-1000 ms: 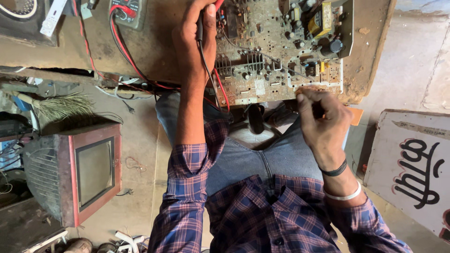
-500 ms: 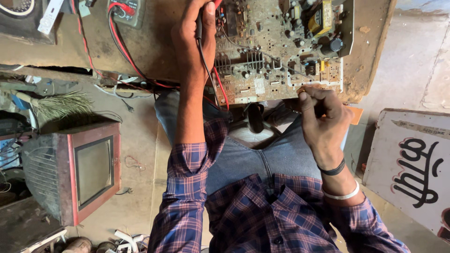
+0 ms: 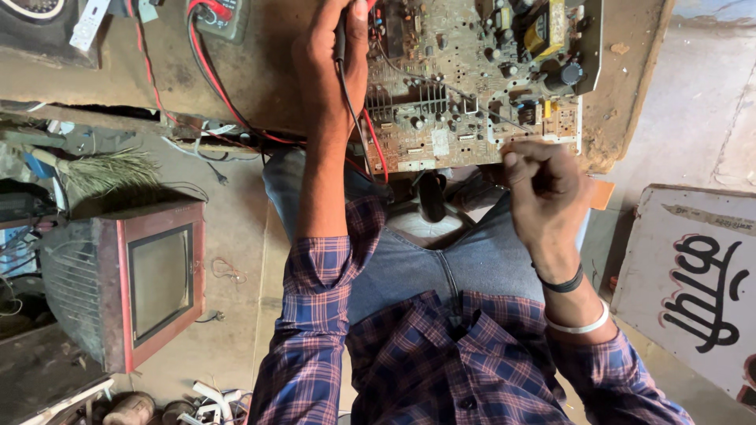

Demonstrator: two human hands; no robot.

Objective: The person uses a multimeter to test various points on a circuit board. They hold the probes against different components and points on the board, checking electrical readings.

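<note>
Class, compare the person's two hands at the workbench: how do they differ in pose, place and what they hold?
The left hand reaches far over the circuit board and grips a black probe with trailing leads; the right hand stays at the board's near edge, fingers curled into a loose fist. What the right hand holds cannot be seen. The right wrist wears two bands; the left wrist is bare. Both arms wear plaid sleeves.
</note>
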